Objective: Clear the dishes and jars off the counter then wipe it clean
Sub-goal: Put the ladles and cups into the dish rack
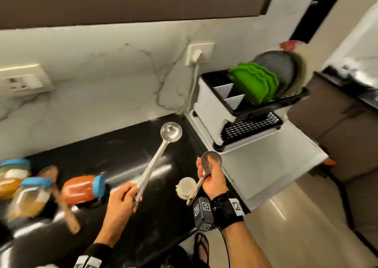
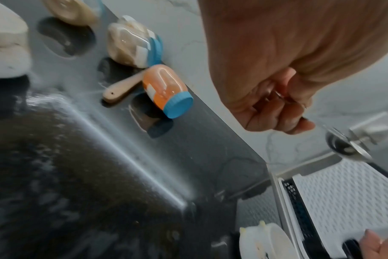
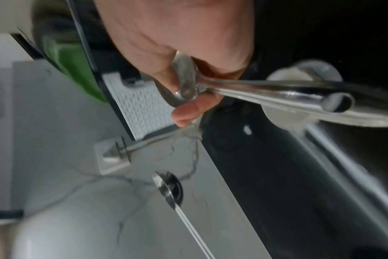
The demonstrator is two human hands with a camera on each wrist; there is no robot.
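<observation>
My left hand [image 1: 124, 194] grips the handle of a long steel ladle [image 1: 170, 131], its bowl raised over the black counter [image 1: 122, 151] towards the dish rack. In the left wrist view the same hand [image 2: 277, 112] is curled round the handle, with the ladle bowl [image 2: 346, 145] beyond it. My right hand [image 1: 210, 177] holds a steel spoon [image 1: 210, 160] near its bowl, handle pointing back at my wrist; the right wrist view shows those fingers [image 3: 188, 112] round the spoon [image 3: 277, 94]. An orange jar [image 1: 81, 190] with a blue lid lies on its side.
Two more blue-lidded jars [image 1: 14, 175] and a wooden spoon [image 1: 61, 198] sit at the counter's left. A small white cup [image 1: 186, 187] stands by the counter's right end. The dish rack [image 1: 245, 108] holds green plates [image 1: 253, 83] and a dark pan on a white unit.
</observation>
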